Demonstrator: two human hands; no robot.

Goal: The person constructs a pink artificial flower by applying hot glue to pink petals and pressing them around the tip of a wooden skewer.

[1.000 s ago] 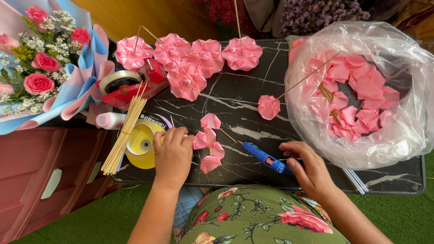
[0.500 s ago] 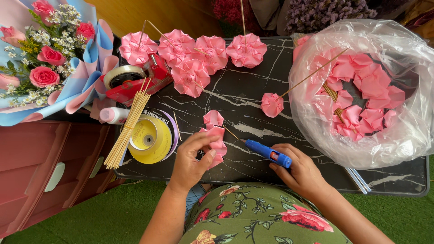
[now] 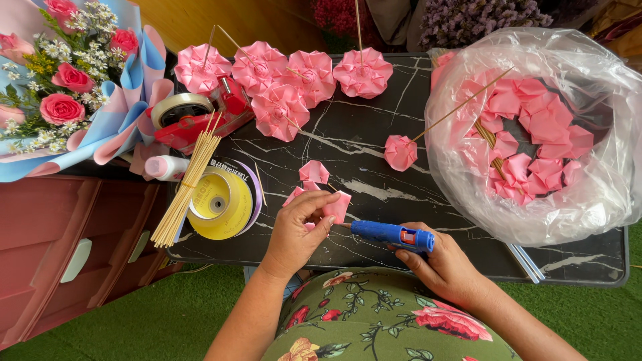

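The tabletop (image 3: 374,144) is glossy black marble-look with white veins, smooth throughout. The petals (image 3: 334,206) and finished flowers (image 3: 279,110) are pink satin-like ribbon with a soft sheen, the sticks (image 3: 184,194) bare matt wood, and the bag (image 3: 595,194) thin clear crinkled plastic. The glue gun (image 3: 391,234) is smooth blue plastic, the ribbon roll (image 3: 221,204) shiny yellow, the ground (image 3: 134,327) rough green turf.

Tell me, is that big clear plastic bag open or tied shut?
Open: the clear plastic bag gapes wide, showing loose pink petals inside.
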